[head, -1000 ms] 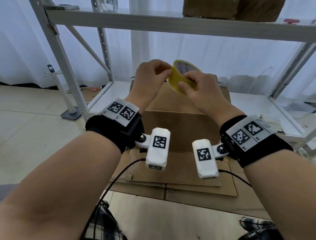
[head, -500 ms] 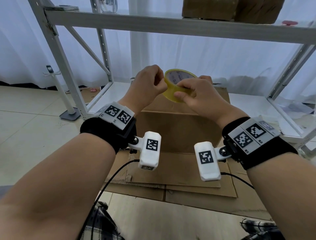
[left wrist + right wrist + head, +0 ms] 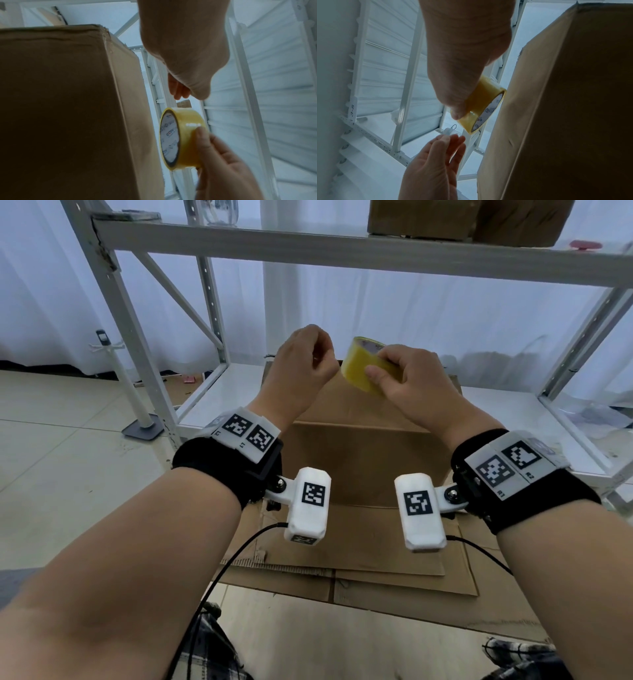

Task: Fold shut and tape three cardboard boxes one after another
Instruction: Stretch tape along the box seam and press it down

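Yellow tape roll gripped by right hand.

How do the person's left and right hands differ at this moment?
The right hand grips the yellow tape roll; the left hand holds no roll. The right hand's thumb lies across the roll, while the left hand's fingers curl just beside it; a pinched tape end cannot be confirmed. Both hover above the cardboard box.

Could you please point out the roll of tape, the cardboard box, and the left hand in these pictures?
roll of tape (image 3: 187, 136), left wrist view, on its yellow outer band.
cardboard box (image 3: 363, 453), head view, on its front wall.
left hand (image 3: 298, 371), head view, on the back of the hand.
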`<action>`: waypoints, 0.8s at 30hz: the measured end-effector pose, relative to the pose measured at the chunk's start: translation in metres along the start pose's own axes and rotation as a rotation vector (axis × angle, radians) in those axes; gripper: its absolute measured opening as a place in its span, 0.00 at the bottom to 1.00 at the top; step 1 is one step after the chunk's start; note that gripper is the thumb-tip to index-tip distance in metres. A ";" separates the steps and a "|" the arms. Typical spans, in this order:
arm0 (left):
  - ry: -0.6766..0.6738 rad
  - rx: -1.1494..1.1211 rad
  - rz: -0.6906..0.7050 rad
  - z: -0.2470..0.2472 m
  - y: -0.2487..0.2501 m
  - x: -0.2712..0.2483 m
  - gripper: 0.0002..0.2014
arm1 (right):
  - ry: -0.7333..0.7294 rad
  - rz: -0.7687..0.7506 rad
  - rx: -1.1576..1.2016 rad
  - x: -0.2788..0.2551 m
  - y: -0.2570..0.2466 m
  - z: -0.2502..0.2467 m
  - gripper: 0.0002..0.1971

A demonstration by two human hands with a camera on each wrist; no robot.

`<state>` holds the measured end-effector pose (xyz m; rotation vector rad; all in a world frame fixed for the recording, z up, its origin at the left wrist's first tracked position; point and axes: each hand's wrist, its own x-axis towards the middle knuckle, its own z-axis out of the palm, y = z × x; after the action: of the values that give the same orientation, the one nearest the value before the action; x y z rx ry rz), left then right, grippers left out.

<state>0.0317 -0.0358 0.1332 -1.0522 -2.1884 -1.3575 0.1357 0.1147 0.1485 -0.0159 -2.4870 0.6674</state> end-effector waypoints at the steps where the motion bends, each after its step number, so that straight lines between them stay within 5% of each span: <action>1: 0.003 -0.071 -0.042 0.000 0.000 0.001 0.04 | -0.007 0.003 0.007 0.000 0.002 -0.001 0.07; 4: -0.049 -0.255 -0.169 0.000 0.002 0.001 0.17 | -0.014 -0.011 0.003 -0.001 0.000 0.001 0.08; 14: 0.050 -0.345 -0.162 0.005 0.009 -0.001 0.01 | -0.041 -0.052 0.057 -0.003 0.003 0.001 0.09; 19: -0.071 -0.086 -0.020 0.008 0.003 0.000 0.04 | -0.087 -0.069 0.109 -0.006 0.005 -0.004 0.03; 24: -0.055 0.075 0.056 0.012 0.006 0.000 0.04 | -0.097 -0.084 0.089 -0.005 -0.001 -0.004 0.05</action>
<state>0.0374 -0.0236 0.1308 -1.1271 -2.2138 -1.2260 0.1421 0.1150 0.1494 0.1562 -2.5319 0.7586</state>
